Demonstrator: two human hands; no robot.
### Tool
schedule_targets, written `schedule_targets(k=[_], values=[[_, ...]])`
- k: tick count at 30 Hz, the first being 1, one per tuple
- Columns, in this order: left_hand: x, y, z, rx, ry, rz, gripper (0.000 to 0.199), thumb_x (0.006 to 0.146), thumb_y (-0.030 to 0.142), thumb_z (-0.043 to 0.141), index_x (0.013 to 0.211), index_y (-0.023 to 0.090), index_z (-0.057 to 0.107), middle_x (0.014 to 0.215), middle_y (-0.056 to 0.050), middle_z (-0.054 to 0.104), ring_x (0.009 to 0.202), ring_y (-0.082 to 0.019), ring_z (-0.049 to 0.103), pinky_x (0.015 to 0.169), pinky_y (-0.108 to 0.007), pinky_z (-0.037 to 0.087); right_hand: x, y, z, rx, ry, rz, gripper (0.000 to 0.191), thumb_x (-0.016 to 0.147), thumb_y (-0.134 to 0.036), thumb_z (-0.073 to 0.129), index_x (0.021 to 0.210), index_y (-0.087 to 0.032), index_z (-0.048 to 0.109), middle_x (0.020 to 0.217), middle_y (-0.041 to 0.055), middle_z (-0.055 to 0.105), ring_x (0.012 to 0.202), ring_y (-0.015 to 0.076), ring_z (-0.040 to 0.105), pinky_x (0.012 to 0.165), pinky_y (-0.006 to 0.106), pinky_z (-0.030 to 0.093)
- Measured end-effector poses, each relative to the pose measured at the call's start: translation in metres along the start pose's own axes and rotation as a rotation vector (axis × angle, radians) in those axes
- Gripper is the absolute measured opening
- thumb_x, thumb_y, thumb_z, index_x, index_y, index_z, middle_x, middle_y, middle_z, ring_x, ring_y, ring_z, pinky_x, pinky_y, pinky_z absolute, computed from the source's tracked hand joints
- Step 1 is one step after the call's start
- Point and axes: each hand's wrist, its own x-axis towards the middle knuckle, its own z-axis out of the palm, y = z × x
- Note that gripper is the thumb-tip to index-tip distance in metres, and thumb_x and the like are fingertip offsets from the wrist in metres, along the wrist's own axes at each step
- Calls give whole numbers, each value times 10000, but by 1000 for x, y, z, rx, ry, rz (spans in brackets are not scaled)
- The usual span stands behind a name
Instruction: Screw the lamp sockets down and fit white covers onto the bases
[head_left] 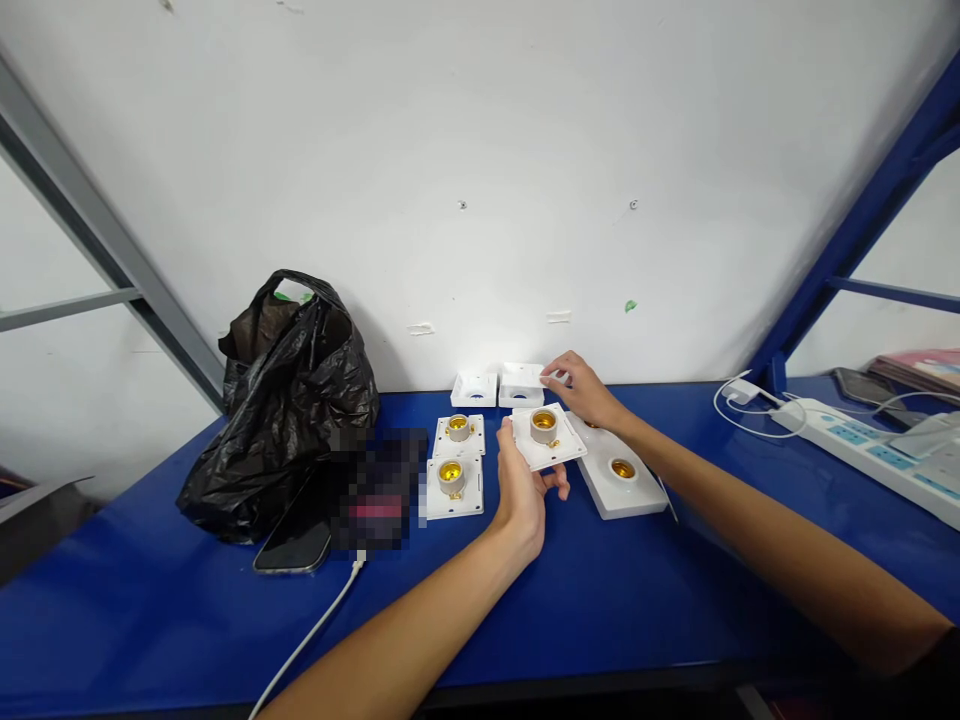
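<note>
My left hand holds a square white plate with a round brass-lined socket, tilted above the table. My right hand is behind and right of that plate, thumb and fingertips pinched together beside a white square cover; whatever lies between the fingertips is too small to name. Another white cover stands left of it. Two more socket plates, one at the back and one in front, lie left of my left hand. Under my right wrist is a white double-socket unit, partly hidden.
A black plastic bag and a phone lie left on the blue table, beside a pixelated device with a white cable. A white power strip is at right. A wall stands behind.
</note>
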Motion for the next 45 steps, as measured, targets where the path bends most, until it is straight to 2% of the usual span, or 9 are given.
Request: schedule_targets(k=[8, 13, 20, 27, 32, 34, 36, 39, 45], values=[[-3, 2, 2, 12, -39, -38, 520, 1045, 596, 292, 1007, 167, 586, 752, -27, 638, 464, -119, 493, 397, -224, 383, -51, -24, -50, 284, 143, 112, 394, 938, -642, 547, 1000, -264, 641, 934, 52, 658, 936, 244, 634, 871, 418, 548], [0, 0, -2, 28, -104, -34, 560, 980, 711, 412, 1059, 183, 581, 809, -22, 649, 491, -123, 499, 419, -239, 407, -73, -37, -52, 422, 93, 183, 332, 949, -560, 573, 961, -240, 662, 940, 102, 679, 913, 269, 636, 824, 433, 570], [3, 5, -5, 49, -80, -24, 533, 1022, 664, 386, 1056, 176, 598, 829, -31, 656, 511, -126, 515, 421, -240, 419, -83, -56, -50, 907, 66, 466, 171, 860, -365, 765, 872, -231, 662, 879, 26, 613, 788, 155, 554, 746, 278, 544], [2, 11, -3, 89, -139, 13, 598, 1006, 715, 399, 1190, 196, 631, 895, -51, 700, 513, -124, 522, 428, -245, 434, -91, -63, -36, 838, 16, 620, 232, 800, -301, 783, 893, -227, 584, 811, 24, 655, 742, 156, 633, 617, 266, 485], [2, 12, -2, 119, -154, 21, 561, 972, 689, 521, 1212, 192, 626, 992, -73, 726, 533, -114, 528, 438, -236, 433, -92, -56, -38, 486, -42, 506, 158, 825, -302, 705, 935, -254, 602, 765, -20, 592, 570, 107, 466, 485, 249, 324], [1, 12, -2, 127, -157, 16, 540, 962, 665, 556, 1203, 185, 619, 985, -73, 725, 530, -110, 522, 437, -232, 432, -91, -52, -39, 423, -38, 427, 148, 828, -320, 702, 942, -259, 630, 898, 5, 634, 685, 137, 546, 552, 270, 417], [0, 12, -2, 136, -170, 9, 529, 966, 648, 556, 1202, 178, 614, 976, -76, 721, 529, -110, 518, 438, -232, 434, -91, -48, -39, 444, -50, 369, 191, 876, -366, 673, 1047, -283, 657, 1079, 32, 682, 940, 202, 641, 768, 340, 534], [-1, 11, -2, 143, -198, -3, 527, 978, 634, 530, 1212, 169, 611, 974, -84, 714, 533, -114, 514, 439, -235, 437, -90, -42, -39, 562, -158, 346, 350, 971, -490, 583, 1290, -350, 611, 1325, 40, 680, 1232, 267, 617, 1078, 457, 480], [-1, 12, -1, 116, -216, -37, 502, 1005, 622, 478, 1225, 192, 612, 901, -54, 690, 534, -128, 525, 432, -241, 449, -88, -33, -43, 483, -297, 204, 559, 862, -467, 782, 1367, -357, 570, 1460, 58, 588, 1387, 301, 517, 1189, 529, 412]])
